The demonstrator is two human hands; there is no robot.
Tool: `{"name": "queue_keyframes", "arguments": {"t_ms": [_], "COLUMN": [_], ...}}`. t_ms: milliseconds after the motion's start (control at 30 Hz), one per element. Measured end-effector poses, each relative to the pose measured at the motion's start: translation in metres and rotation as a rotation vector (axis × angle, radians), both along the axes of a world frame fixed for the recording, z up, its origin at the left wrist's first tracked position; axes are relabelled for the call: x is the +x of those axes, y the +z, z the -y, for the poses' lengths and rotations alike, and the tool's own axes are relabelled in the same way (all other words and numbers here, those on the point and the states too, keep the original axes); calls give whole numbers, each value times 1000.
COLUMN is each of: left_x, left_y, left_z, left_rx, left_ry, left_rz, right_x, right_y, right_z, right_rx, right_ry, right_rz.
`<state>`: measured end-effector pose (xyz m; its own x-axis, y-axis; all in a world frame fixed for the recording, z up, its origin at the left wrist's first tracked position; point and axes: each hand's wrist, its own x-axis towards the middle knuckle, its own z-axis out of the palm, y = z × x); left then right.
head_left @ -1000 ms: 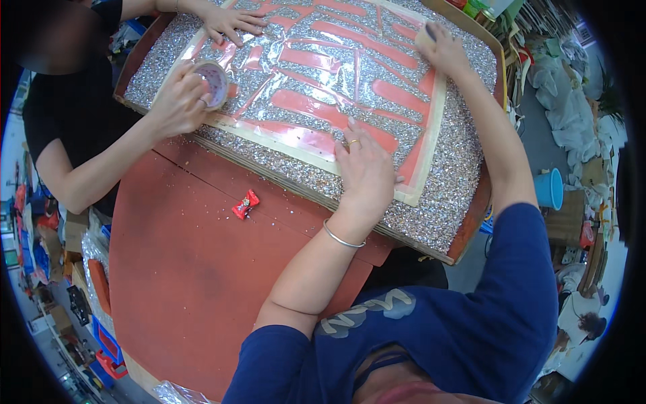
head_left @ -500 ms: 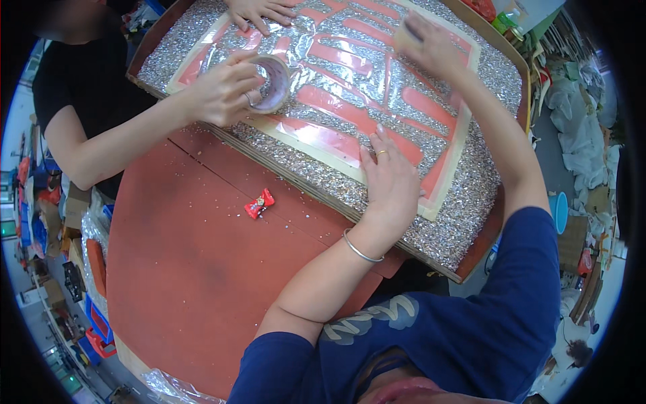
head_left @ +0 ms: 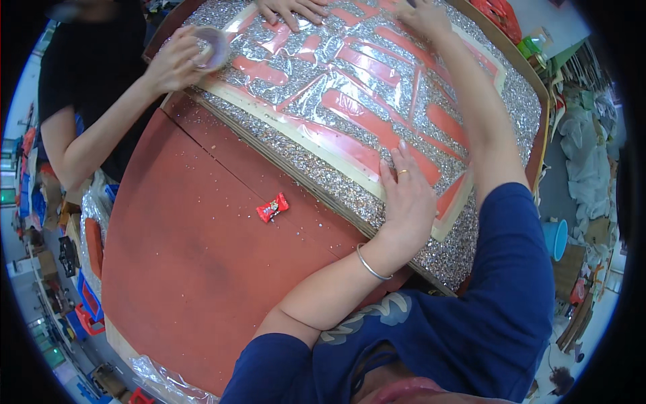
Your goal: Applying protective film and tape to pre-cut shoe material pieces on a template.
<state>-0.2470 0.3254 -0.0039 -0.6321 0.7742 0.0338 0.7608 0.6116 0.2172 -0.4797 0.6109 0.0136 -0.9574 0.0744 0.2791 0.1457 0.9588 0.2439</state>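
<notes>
While the scene was taken from the head camera, a large shallow wooden tray filled with silver glittering beads was seen lying across the far side of a round red-brown table. On the beads a cream-bordered panel with raised red strokes was laid, partly covered with the silver grains.

The left hand was pressed flat on the near edge of the panel, fingers spread and released, nothing being grasped; a ring was worn on one finger and a thin silver bangle on the wrist. The right hand was stretched to the far edge of the panel, palm down, though its fingertips were cut off by the rim of the picture and their state could not be told for certain.

Compared with the pictures of a second and half a second before, both hands were found on much the same parts of the panel, while a co-worker's hand with a small clear round container had been drawn from over the panel to the tray's left corner. The panel therefore appeared to be held steady rather than shifted. A small red wrapped sweet was left untouched on the table, well apart from the tray.
</notes>
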Motion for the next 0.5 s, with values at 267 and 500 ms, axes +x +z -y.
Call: {"name": "queue_keyframes", "arguments": {"t_ms": [267,500], "left_x": [-4,-2], "left_y": [3,-2], "left_z": [7,10], "left_rx": [-65,-8], "left_ry": [13,2], "left_rz": [18,24], "right_x": [40,84], "right_y": [-18,5], "right_z": [119,178], "right_rx": [-190,-407], "right_ry": [421,374], "right_rz": [-198,29]}}
